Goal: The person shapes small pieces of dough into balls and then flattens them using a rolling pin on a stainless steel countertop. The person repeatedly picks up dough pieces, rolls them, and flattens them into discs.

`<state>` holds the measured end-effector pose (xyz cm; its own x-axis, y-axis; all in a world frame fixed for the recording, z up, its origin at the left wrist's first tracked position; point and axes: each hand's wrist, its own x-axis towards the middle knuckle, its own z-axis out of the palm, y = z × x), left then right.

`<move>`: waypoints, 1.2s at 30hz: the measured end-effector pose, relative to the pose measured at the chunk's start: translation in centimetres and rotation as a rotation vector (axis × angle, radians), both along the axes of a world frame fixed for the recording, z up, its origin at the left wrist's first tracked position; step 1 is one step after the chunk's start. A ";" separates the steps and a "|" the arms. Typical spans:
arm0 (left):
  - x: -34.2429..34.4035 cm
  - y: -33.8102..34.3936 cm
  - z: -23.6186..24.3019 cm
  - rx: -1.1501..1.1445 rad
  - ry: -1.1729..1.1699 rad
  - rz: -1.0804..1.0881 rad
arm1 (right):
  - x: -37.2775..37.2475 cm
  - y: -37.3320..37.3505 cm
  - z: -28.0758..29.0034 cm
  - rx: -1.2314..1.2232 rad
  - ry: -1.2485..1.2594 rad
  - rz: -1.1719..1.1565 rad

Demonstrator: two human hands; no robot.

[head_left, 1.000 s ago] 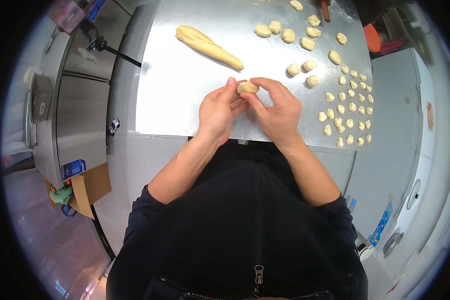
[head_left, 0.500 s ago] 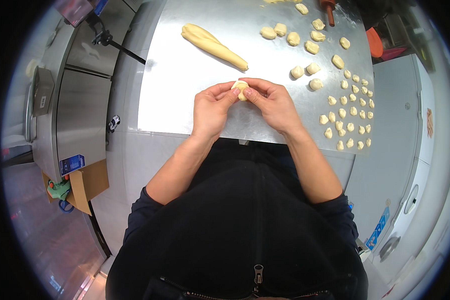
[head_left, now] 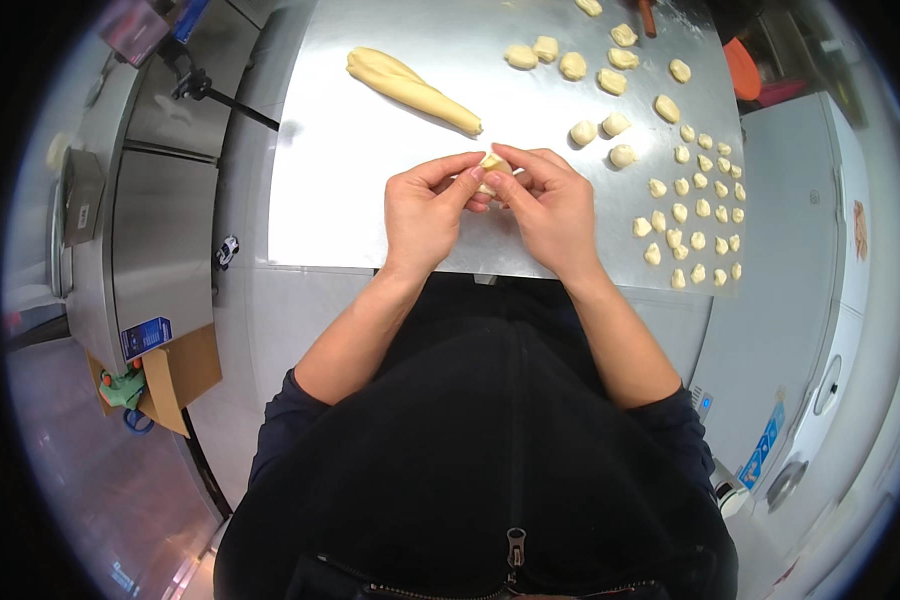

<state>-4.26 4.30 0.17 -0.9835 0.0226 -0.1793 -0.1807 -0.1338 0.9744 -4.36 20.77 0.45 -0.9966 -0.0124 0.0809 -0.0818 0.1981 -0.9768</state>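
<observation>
Between my two hands, over the near part of the steel table [head_left: 320, 200], is a small piece of dough [head_left: 493, 162]. My left hand [head_left: 425, 205] pinches it from the left with thumb and fingers. My right hand [head_left: 547, 205] grips it from the other side, and both thumbs press on it; the fingers hide much of the piece. Just beyond my hands lies a long, thick roll of yellow dough [head_left: 410, 90], slanting across the tabletop. To the right sit several larger dough pieces [head_left: 583, 132] and, farther right, rows of smaller dough lumps [head_left: 680, 212].
A rolling pin handle [head_left: 648, 18] shows at the table's far edge. Left of the table, a black pole [head_left: 242, 107] reaches its edge, beside steel cabinets [head_left: 160, 230] and an open cardboard box [head_left: 185, 375]. A grey-white appliance [head_left: 770, 240] stands on the right.
The dough piece has been turned between my fingers, and more of it is covered now. My fingers have curled further beneath it. The whole view has shifted slightly.
</observation>
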 end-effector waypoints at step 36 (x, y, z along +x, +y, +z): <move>0.5 -0.7 2.4 0.246 0.207 -0.295 | 4.0 4.5 3.2 0.382 0.643 -0.152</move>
